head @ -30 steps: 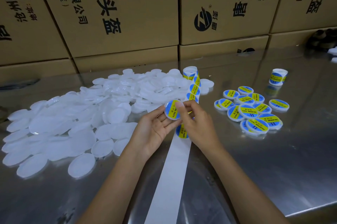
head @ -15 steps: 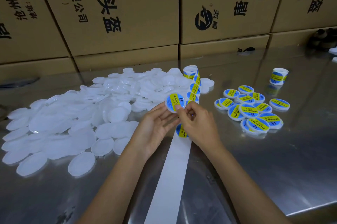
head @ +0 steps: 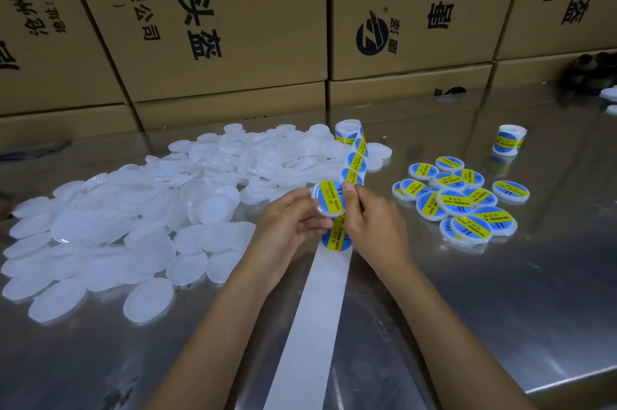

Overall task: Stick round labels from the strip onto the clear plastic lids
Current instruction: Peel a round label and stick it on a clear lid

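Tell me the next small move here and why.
Probably set the labelled clear round lid onto the pile of finished blue-and-yellow labelled lids: its label already lies on it, gripped by the left hand and right hand.

"SOLDERING PASTE" printed in black on yellow band of round blue label [head: 329,198] on clear plastic lid held up between hands. Same words read on blue-and-yellow label [head: 337,238] on white backing strip and on labelled lids [head: 471,230] at right. Chinese characters "头盔" and "有限公司" printed in black on brown cardboard boxes [head: 213,19] behind, beside round black logo [head: 371,33].
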`<state>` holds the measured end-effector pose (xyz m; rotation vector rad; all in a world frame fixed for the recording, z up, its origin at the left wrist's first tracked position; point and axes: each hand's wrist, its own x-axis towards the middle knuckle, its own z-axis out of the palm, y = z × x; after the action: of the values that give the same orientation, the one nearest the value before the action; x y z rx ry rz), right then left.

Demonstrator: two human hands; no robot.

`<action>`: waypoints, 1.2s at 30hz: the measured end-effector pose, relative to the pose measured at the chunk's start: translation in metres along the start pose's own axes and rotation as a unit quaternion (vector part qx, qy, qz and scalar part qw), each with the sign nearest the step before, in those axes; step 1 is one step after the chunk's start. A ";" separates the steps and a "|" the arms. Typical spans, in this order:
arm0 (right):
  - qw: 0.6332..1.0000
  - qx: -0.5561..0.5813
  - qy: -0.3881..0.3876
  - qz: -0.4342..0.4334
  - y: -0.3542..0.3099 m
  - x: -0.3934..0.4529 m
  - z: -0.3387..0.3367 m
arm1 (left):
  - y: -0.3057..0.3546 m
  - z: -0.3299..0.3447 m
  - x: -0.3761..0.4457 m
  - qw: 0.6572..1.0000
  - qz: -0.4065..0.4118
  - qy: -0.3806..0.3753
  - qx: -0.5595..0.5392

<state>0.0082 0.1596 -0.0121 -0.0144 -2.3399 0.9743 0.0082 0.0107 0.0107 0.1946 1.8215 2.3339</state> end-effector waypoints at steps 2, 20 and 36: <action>1.000 -0.010 -0.013 -0.011 -0.001 -0.001 0.000 | -0.002 0.001 -0.001 0.998 0.033 0.007 0.061; 0.996 0.081 -0.049 -0.010 -0.004 -0.004 0.003 | -0.003 0.005 -0.005 0.993 0.075 0.059 0.072; 0.986 0.123 -0.112 0.004 -0.007 -0.008 0.008 | -0.002 0.003 -0.004 0.989 0.083 0.099 0.067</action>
<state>0.0118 0.1476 -0.0160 0.1924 -2.4028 1.3217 0.0133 0.0133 0.0098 0.1394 2.1368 2.4171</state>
